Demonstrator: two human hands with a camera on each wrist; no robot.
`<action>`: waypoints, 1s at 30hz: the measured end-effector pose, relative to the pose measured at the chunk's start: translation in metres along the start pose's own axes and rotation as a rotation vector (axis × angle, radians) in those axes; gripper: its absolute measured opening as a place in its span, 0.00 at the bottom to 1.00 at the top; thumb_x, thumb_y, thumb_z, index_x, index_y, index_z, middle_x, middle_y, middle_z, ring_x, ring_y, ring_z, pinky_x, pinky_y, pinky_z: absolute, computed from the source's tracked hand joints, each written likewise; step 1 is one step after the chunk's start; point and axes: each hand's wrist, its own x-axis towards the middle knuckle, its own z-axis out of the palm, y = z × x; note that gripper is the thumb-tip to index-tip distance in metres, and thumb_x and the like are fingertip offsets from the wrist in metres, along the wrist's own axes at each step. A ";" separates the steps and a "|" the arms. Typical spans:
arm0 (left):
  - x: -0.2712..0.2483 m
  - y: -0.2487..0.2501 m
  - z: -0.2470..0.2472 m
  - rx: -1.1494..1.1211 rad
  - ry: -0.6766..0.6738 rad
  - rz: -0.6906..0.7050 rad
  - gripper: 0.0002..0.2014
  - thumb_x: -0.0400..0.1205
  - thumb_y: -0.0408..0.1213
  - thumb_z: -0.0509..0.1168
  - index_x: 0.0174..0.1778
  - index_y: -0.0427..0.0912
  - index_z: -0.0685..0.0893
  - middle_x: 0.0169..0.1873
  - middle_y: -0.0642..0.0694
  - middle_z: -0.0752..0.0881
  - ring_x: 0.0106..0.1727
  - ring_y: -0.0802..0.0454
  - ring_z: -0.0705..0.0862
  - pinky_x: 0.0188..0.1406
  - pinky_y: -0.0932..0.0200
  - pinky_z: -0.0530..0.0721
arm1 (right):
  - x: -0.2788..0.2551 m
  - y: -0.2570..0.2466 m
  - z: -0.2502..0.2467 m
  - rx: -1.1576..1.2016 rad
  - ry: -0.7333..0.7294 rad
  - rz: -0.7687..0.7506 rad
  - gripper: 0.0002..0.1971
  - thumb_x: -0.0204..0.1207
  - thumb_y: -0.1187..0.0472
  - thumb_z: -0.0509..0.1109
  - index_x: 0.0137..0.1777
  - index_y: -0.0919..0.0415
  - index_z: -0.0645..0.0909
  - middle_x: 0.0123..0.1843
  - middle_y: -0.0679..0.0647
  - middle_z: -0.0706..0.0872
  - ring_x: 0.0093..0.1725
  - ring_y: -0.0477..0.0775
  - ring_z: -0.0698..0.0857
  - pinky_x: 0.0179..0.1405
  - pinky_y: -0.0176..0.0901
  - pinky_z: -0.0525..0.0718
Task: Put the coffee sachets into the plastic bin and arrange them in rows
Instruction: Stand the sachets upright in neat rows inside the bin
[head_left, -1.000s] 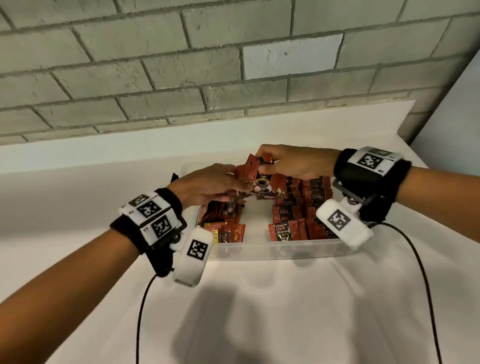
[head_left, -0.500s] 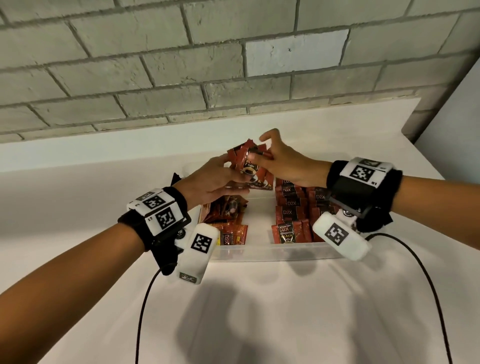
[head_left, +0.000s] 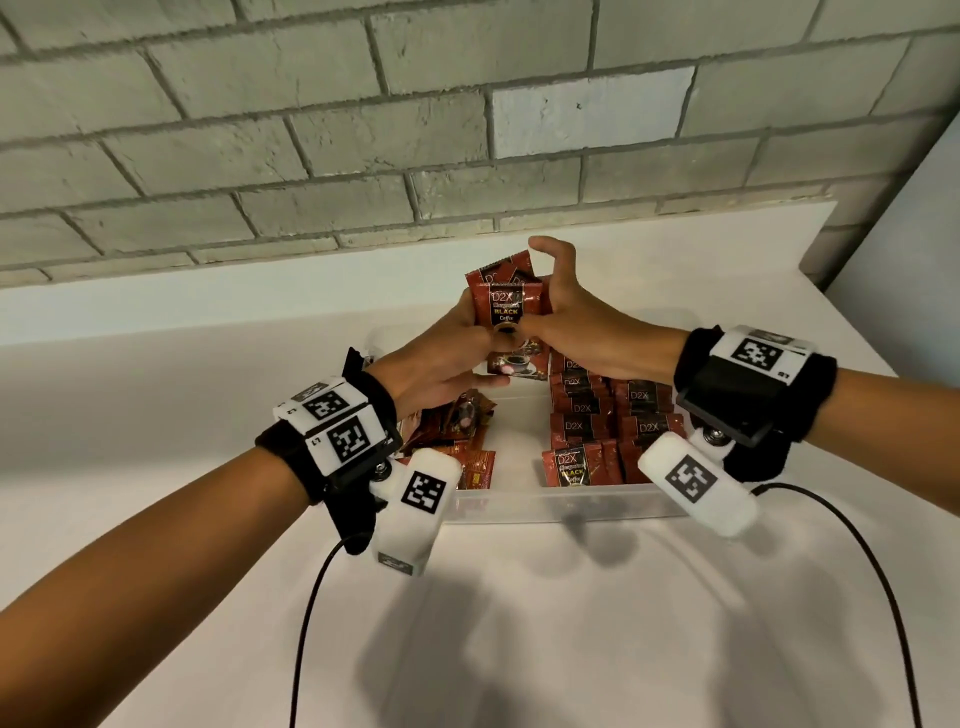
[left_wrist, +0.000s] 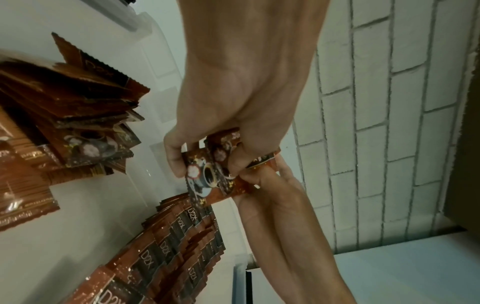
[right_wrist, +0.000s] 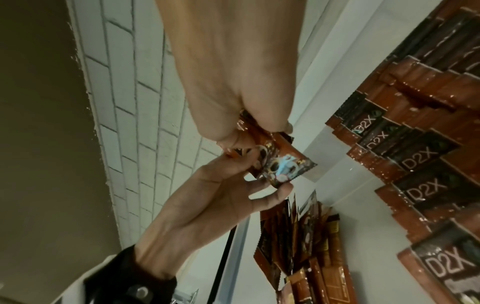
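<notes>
Both hands hold a small upright stack of red-brown D2X coffee sachets (head_left: 506, 306) above the far end of the clear plastic bin (head_left: 550, 506). My left hand (head_left: 447, 358) grips the stack from the left and below. My right hand (head_left: 566, 317) pinches the front sachet with its thumb, its index finger raised clear of the stack. The same stack (left_wrist: 215, 170) shows in the left wrist view and again as the held sachets (right_wrist: 280, 164) in the right wrist view. Rows of sachets (head_left: 602, 421) fill the bin's right side; a loose pile (head_left: 457, 431) lies on its left.
The bin sits on a white counter (head_left: 519, 623) against a grey brick wall (head_left: 415, 130). Black cables (head_left: 311, 597) run from both wrist cameras toward the near edge. A white wall (head_left: 914, 249) closes the right side.
Both hands have lifted the sachet stack up and away from the bin and turned it upright, its printed face toward me. The right index finger has lifted off it.
</notes>
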 end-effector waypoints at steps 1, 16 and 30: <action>0.000 -0.001 0.001 -0.019 -0.008 -0.002 0.32 0.80 0.23 0.65 0.74 0.55 0.64 0.61 0.47 0.83 0.63 0.44 0.82 0.61 0.35 0.79 | -0.002 0.002 -0.001 -0.017 -0.015 -0.038 0.43 0.77 0.78 0.60 0.78 0.42 0.41 0.57 0.59 0.76 0.43 0.51 0.80 0.33 0.34 0.82; 0.001 -0.008 0.003 -0.209 0.021 0.132 0.32 0.78 0.12 0.59 0.75 0.41 0.62 0.65 0.38 0.80 0.68 0.44 0.80 0.70 0.50 0.77 | -0.010 0.005 0.013 0.006 0.129 -0.068 0.40 0.78 0.75 0.62 0.81 0.45 0.48 0.67 0.57 0.73 0.58 0.54 0.83 0.52 0.44 0.87; 0.009 -0.015 -0.006 0.316 -0.139 -0.202 0.10 0.83 0.26 0.62 0.56 0.44 0.79 0.54 0.43 0.82 0.56 0.47 0.77 0.61 0.52 0.75 | -0.011 0.015 0.017 -0.782 -0.173 0.103 0.43 0.81 0.72 0.59 0.82 0.45 0.33 0.79 0.72 0.50 0.23 0.46 0.72 0.19 0.34 0.73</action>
